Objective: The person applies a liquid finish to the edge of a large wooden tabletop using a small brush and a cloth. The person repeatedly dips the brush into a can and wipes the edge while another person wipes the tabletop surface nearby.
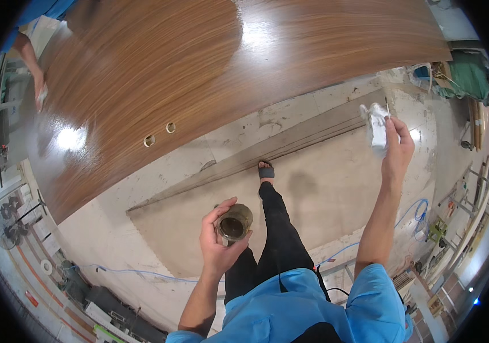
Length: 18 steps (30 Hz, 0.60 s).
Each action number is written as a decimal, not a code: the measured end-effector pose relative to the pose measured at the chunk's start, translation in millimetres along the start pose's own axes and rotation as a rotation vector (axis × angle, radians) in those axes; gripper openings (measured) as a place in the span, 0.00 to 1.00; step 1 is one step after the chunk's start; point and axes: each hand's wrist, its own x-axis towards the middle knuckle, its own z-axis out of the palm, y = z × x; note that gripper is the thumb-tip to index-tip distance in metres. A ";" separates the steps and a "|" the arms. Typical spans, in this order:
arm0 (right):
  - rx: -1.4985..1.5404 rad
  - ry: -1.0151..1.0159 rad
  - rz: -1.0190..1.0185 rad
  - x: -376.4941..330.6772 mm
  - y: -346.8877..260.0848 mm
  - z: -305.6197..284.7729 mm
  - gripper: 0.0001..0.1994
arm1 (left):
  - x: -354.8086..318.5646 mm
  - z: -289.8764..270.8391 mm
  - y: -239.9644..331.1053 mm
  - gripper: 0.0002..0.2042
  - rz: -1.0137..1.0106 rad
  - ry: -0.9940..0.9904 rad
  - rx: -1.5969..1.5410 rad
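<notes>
My left hand (pixel 215 243) is wrapped round a small round cup (pixel 243 216), with dark liquid inside, in front of my legs. Held out to the right, my right hand (pixel 398 146) pinches a crumpled white cloth (pixel 378 128). A thin stick-like piece (pixel 387 106) rises by those fingertips; its kind is unclear. Beyond both hands lies a large wood-grain panel (pixel 187 63), with glossy, wet-looking areas and two round holes near its front edge. Neither hand touches it.
At the panel's left end, another person's hand (pixel 40 91) presses a pale cloth onto it. A brown sheet (pixel 199 228) lies on the floor under my feet. A blue hose (pixel 147 275) crosses behind me. A fan (pixel 9 224) stands left; a ladder-like frame (pixel 473 200) stands right.
</notes>
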 end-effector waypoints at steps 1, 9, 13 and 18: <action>0.047 0.001 0.027 -7.0 5.9 6.8 0.12 | 5.3 3.9 2.0 0.37 0.001 -0.001 0.013; 0.103 -0.259 -0.110 -53.1 1.0 63.6 0.08 | 54.5 20.8 5.7 0.36 0.071 0.027 0.079; -0.081 -0.436 -0.373 -63.7 -43.9 59.7 0.05 | 75.8 25.5 11.4 0.36 0.152 0.014 0.124; 0.070 -0.485 -0.380 -78.7 -102.4 57.3 0.05 | 89.9 29.3 35.6 0.35 0.278 0.028 0.095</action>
